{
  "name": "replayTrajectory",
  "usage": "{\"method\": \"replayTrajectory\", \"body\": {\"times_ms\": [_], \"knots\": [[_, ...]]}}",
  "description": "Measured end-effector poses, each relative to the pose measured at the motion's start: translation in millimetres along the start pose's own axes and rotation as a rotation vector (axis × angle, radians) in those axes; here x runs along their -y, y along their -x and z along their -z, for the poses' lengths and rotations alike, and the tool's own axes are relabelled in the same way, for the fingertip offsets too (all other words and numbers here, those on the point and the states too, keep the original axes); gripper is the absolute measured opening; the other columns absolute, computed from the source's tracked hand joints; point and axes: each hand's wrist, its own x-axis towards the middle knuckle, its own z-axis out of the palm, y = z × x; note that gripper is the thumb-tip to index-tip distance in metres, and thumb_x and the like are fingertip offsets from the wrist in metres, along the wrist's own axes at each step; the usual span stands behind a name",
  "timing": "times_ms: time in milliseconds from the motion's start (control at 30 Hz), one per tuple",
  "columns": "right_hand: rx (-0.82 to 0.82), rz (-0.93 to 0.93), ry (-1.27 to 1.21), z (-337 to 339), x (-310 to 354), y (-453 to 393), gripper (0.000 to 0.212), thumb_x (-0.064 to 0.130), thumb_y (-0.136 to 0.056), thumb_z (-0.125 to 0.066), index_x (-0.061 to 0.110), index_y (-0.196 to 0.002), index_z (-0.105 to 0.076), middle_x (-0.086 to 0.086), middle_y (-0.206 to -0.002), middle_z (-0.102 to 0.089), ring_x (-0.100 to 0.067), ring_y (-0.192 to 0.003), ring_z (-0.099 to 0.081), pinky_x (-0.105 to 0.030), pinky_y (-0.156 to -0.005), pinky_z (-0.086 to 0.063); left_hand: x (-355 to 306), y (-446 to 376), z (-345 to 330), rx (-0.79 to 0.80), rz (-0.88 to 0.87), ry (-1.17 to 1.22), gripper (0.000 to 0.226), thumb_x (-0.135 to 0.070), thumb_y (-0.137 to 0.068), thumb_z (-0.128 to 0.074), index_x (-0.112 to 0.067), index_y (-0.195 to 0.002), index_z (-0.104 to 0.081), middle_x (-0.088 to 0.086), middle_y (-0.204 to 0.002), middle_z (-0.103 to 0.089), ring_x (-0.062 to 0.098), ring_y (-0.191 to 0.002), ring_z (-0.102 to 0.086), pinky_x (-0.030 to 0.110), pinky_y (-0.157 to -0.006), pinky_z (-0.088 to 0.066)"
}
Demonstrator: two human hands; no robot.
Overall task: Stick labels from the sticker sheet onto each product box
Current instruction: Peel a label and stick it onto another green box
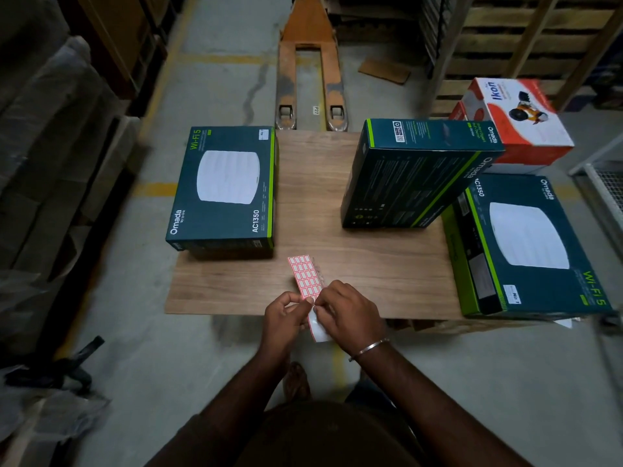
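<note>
A sticker sheet point(305, 278) with red-bordered white labels is held over the near edge of the wooden table point(337, 251). My left hand point(283, 315) pinches the sheet's lower part. My right hand point(349, 310) pinches at the sheet's right edge beside it. A dark teal Omada box point(224, 187) lies flat on the table's left and bears a small white label at its far right corner. A second Omada box point(411, 173) sits tilted on the right. A third Omada box point(526, 244) lies further right, with a white label near its front.
An orange pallet jack point(312, 72) stands on the floor beyond the table. A red and white Ikon box point(519, 119) sits at the back right. Wooden pallets are stacked behind it, wrapped goods line the left, and a wire cage edge shows at far right.
</note>
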Motion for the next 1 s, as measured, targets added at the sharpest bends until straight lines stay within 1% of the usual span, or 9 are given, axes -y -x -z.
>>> {"method": "replayTrajectory", "body": {"times_ms": [167,233,300,367,500,700,900,967,1000], "knots": [[-0.006,-0.003,0.018,0,1,0,0.009,0.033,-0.089,-0.063,0.024,-0.089,-0.063,0.006,-0.092,-0.059,-0.017,-0.085,-0.057,-0.025,-0.061,-0.032,2,-1,0,-0.006,-0.002,-0.019,0.017,-0.006,-0.098,-0.068,0.010,-0.104,-0.066,0.020,-0.085,-0.074,0.015,-0.066,-0.067,0.028,-0.062,-0.055],[0.002,-0.005,0.015,1,0,1,0.009,0.034,-0.090,-0.063,0.025,-0.092,-0.063,0.006,-0.094,-0.059,-0.017,-0.086,-0.057,-0.026,-0.062,-0.033,2,-2,0,-0.010,-0.003,-0.022,0.017,-0.005,-0.098,-0.068,0.010,-0.105,-0.067,0.019,-0.085,-0.074,0.015,-0.067,-0.067,0.028,-0.062,-0.055],[0.005,-0.008,0.002,1,0,1,0.013,0.036,-0.091,-0.062,0.026,-0.098,-0.064,0.006,-0.097,-0.060,-0.017,-0.087,-0.058,-0.026,-0.062,-0.036,2,-2,0,-0.009,-0.010,-0.017,0.016,-0.005,-0.098,-0.068,0.008,-0.106,-0.069,0.021,-0.089,-0.076,0.016,-0.070,-0.069,0.028,-0.063,-0.057],[-0.009,-0.003,-0.006,0,-1,0,0.016,0.038,-0.091,-0.061,0.026,-0.101,-0.064,0.006,-0.097,-0.061,-0.017,-0.086,-0.059,-0.025,-0.062,-0.035,2,-2,0,-0.006,-0.011,-0.007,0.016,-0.006,-0.098,-0.068,0.008,-0.107,-0.069,0.023,-0.094,-0.077,0.017,-0.073,-0.071,0.028,-0.065,-0.058],[-0.018,0.002,0.009,-1,-4,-1,0.013,0.038,-0.091,-0.064,0.026,-0.094,-0.063,0.006,-0.093,-0.060,-0.016,-0.082,-0.058,-0.024,-0.061,-0.033,1,-2,-1,-0.005,-0.010,0.006,0.014,-0.006,-0.099,-0.067,0.005,-0.108,-0.070,0.022,-0.097,-0.077,0.014,-0.071,-0.072,0.024,-0.062,-0.058],[-0.047,0.017,0.024,-3,-2,-2,0.009,0.033,-0.089,-0.068,0.025,-0.088,-0.065,0.006,-0.090,-0.058,-0.016,-0.081,-0.058,-0.024,-0.061,-0.032,1,-2,0,-0.002,-0.047,-0.026,0.010,-0.006,-0.099,-0.067,0.002,-0.104,-0.069,0.017,-0.094,-0.079,0.017,-0.073,-0.073,0.025,-0.063,-0.059],[-0.090,0.102,0.129,-4,-4,-5,0.011,0.033,-0.089,-0.062,0.023,-0.085,-0.065,0.005,-0.087,-0.060,-0.016,-0.078,-0.058,-0.024,-0.061,-0.028,3,-6,1,0.005,-0.078,-0.050,0.012,-0.008,-0.100,-0.067,0.003,-0.104,-0.067,0.017,-0.093,-0.079,0.020,-0.077,-0.074,0.026,-0.064,-0.059],[-0.073,0.068,0.102,-7,-4,-7,0.010,0.032,-0.087,-0.062,0.024,-0.083,-0.064,0.005,-0.086,-0.060,-0.016,-0.077,-0.057,-0.025,-0.058,-0.033,4,-7,1,0.008,-0.081,-0.051,0.009,-0.006,-0.099,-0.067,0.002,-0.101,-0.067,0.016,-0.088,-0.079,0.015,-0.070,-0.072,0.024,-0.061,-0.057],[-0.059,-0.002,0.031,-9,-4,-8,0.009,0.032,-0.087,-0.062,0.024,-0.083,-0.064,0.006,-0.085,-0.060,-0.015,-0.077,-0.058,-0.027,-0.058,-0.038,5,-8,0,0.010,-0.080,-0.046,0.006,-0.005,-0.099,-0.066,0.001,-0.100,-0.067,0.015,-0.086,-0.078,0.013,-0.066,-0.071,0.023,-0.059,-0.055]]}}
